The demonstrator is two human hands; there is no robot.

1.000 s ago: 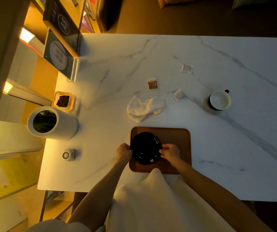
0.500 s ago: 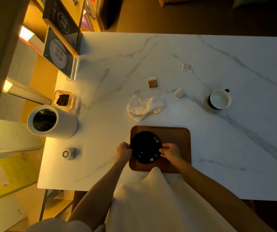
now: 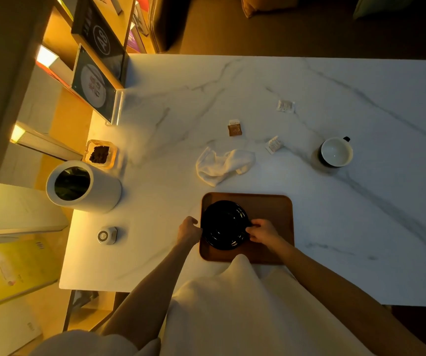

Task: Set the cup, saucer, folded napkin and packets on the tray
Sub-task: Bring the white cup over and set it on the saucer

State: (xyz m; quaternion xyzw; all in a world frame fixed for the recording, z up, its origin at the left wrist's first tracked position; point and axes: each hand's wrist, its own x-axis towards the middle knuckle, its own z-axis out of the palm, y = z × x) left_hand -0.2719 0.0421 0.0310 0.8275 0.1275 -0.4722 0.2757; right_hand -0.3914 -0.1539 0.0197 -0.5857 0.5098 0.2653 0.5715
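A black saucer (image 3: 224,224) lies on the left half of the brown tray (image 3: 271,209) near the table's front edge. My left hand (image 3: 188,230) pinches the saucer's left rim and my right hand (image 3: 261,232) grips its right rim. A crumpled white napkin (image 3: 223,165) lies on the marble just beyond the tray. Three packets lie farther back: a brown one (image 3: 234,128), a white one (image 3: 274,144) and another white one (image 3: 285,106). The dark cup (image 3: 335,152) with a white inside stands upright to the right.
A white cylindrical bin (image 3: 83,187) stands at the table's left, with a small glass dish of dark grounds (image 3: 100,154) behind it and a small round device (image 3: 107,235) in front. An acrylic sign stand (image 3: 96,86) rises at the back left corner.
Both hands stay on the saucer's rims on the tray; nothing has clearly moved.
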